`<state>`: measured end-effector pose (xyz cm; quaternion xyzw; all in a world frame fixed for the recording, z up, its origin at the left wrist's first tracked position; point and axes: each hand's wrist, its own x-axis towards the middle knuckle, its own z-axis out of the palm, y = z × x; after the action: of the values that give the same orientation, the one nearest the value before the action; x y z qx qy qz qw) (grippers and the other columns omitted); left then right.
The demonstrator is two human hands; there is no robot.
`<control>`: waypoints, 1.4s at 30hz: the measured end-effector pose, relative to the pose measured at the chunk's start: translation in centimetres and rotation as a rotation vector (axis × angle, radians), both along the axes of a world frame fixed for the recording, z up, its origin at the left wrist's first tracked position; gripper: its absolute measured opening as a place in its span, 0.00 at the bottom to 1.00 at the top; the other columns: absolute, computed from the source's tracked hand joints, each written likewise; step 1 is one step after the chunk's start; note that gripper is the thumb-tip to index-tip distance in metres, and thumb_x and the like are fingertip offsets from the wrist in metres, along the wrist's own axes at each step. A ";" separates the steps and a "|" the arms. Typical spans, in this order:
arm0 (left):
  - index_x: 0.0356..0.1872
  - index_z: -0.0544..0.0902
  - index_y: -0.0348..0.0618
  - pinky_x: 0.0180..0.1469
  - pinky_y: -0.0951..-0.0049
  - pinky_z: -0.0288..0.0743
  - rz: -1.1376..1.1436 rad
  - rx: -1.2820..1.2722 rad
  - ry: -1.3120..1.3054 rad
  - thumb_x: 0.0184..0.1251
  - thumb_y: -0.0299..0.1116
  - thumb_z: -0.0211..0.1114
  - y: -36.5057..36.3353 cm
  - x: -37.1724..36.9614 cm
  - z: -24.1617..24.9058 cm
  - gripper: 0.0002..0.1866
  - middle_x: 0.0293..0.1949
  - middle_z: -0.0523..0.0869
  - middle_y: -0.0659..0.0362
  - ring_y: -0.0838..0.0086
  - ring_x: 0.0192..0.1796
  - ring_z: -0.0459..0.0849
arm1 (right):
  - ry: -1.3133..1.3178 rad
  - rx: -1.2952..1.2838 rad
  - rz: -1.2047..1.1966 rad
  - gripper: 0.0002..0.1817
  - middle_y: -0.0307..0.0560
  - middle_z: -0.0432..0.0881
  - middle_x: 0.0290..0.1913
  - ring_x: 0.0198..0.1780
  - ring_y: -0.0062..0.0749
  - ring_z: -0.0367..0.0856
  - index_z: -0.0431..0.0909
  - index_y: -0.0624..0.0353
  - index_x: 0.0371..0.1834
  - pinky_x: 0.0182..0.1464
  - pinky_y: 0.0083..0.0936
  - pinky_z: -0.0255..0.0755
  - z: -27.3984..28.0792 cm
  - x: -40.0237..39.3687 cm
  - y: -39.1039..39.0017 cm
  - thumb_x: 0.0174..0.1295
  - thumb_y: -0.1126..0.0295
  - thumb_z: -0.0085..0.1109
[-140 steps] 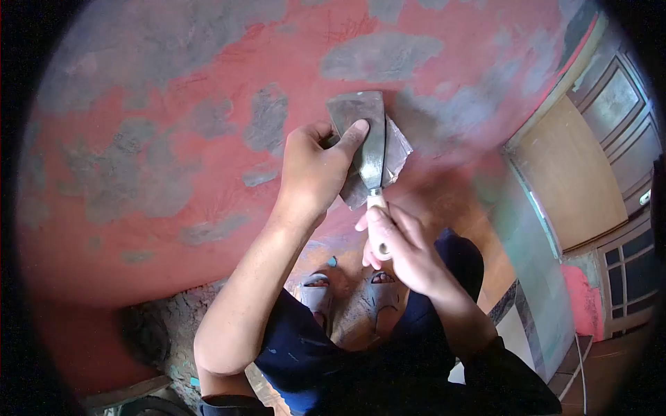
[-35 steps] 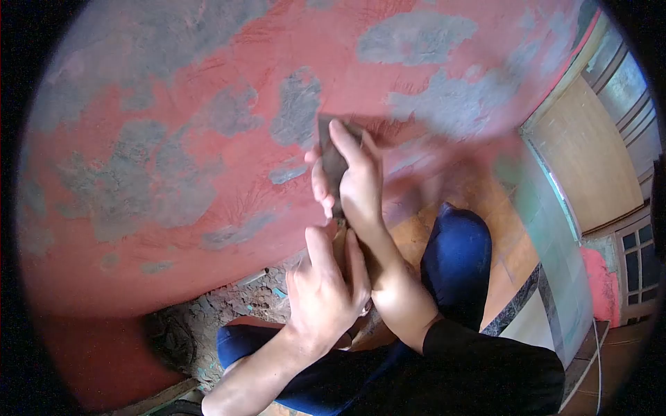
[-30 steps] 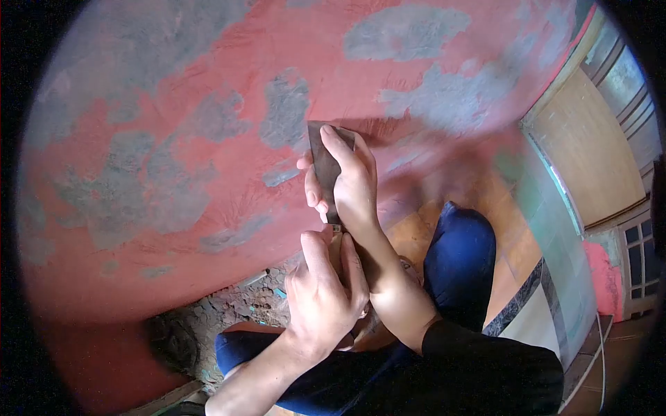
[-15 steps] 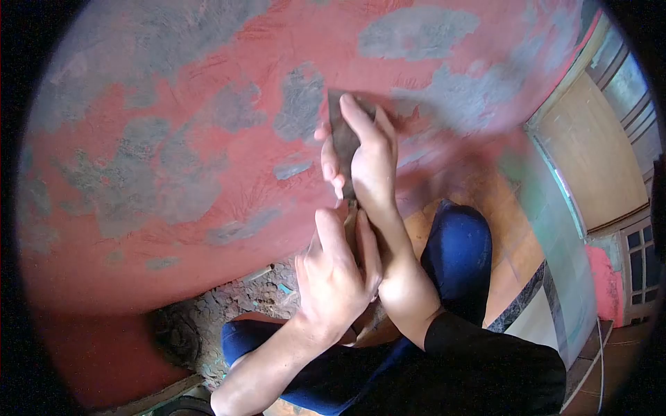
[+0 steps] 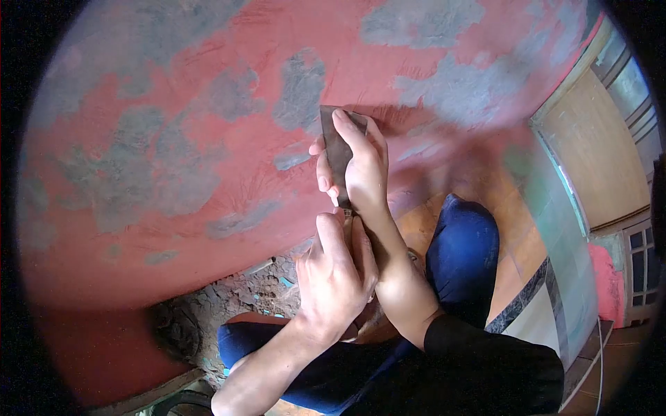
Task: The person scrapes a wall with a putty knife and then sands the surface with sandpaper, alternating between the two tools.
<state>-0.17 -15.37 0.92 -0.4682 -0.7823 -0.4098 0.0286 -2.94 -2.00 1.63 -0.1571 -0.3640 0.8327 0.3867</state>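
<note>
A putty knife with a wide dark metal blade [image 5: 337, 154] points up, away from me, before the patchy wall. My left hand [image 5: 335, 267] is closed around its handle, most of which the fingers hide. Further up, my right hand [image 5: 364, 163] grips the blade, with the thumb flat on the near face and the fingers curled behind it. My right wrist crosses close beside the left hand. Behind the blade, the red wall [image 5: 277, 187] carries several grey scraped patches [image 5: 300, 89].
My knees in blue trousers [image 5: 461, 253] are bent under my arms. Crumbled debris [image 5: 267, 288] lies along the foot of the wall. A dark round object [image 5: 177, 331] sits at lower left. Tan floor tiles [image 5: 517, 246] and a wooden door panel [image 5: 590, 149] are at right.
The blade and both hands have shifted slightly down and left in view, the right hand most. The grip on the putty knife looks the same.
</note>
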 end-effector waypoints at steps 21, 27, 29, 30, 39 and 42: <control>0.48 0.64 0.29 0.30 0.54 0.79 0.001 0.011 -0.097 0.73 0.23 0.61 0.7 0.1 -0.3 0.14 0.30 0.84 0.38 0.43 0.30 0.87 | -0.010 0.065 0.007 0.16 0.53 0.82 0.26 0.10 0.31 0.73 0.71 0.59 0.44 0.08 0.25 0.59 0.9 0.1 0.9 0.73 0.56 0.59; 0.45 0.64 0.31 0.29 0.54 0.79 0.006 0.084 -0.044 0.74 0.23 0.59 1.3 0.5 0.3 0.11 0.30 0.84 0.37 0.42 0.31 0.87 | -0.002 0.099 0.026 0.16 0.53 0.83 0.26 0.11 0.32 0.75 0.71 0.58 0.43 0.09 0.25 0.62 1.7 0.3 1.4 0.73 0.56 0.59; 0.45 0.64 0.31 0.28 0.53 0.78 0.004 0.034 -0.084 0.74 0.21 0.58 1.0 0.5 -0.1 0.11 0.31 0.84 0.37 0.41 0.31 0.87 | -0.013 0.086 0.022 0.16 0.53 0.83 0.26 0.11 0.33 0.75 0.72 0.59 0.43 0.09 0.26 0.61 0.9 0.5 0.8 0.73 0.56 0.59; 0.45 0.64 0.31 0.28 0.53 0.78 0.003 0.034 -0.082 0.74 0.21 0.58 1.1 0.2 0.1 0.11 0.31 0.84 0.37 0.41 0.31 0.87 | -0.011 0.086 0.021 0.16 0.53 0.83 0.26 0.11 0.33 0.75 0.72 0.59 0.43 0.09 0.26 0.61 1.4 0.4 0.9 0.73 0.56 0.59; 0.46 0.64 0.31 0.27 0.52 0.77 0.005 0.079 -0.068 0.75 0.22 0.59 1.2 0.5 0.2 0.11 0.29 0.83 0.37 0.42 0.31 0.87 | -0.011 0.070 0.035 0.15 0.51 0.82 0.26 0.09 0.30 0.72 0.73 0.59 0.43 0.08 0.25 0.57 1.7 0.3 0.4 0.72 0.57 0.60; 0.45 0.63 0.32 0.28 0.50 0.77 -0.020 0.071 -0.034 0.75 0.23 0.58 1.6 -0.3 1.2 0.11 0.29 0.83 0.37 0.40 0.32 0.87 | 0.033 0.093 -0.017 0.15 0.51 0.82 0.26 0.09 0.30 0.72 0.73 0.58 0.43 0.08 0.24 0.57 3.1 0.0 1.4 0.72 0.57 0.60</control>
<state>-0.44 -13.78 2.13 -0.4676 -0.7629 -0.4456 0.0277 -2.96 -0.59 4.77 -0.1282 -0.3945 0.8140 0.4066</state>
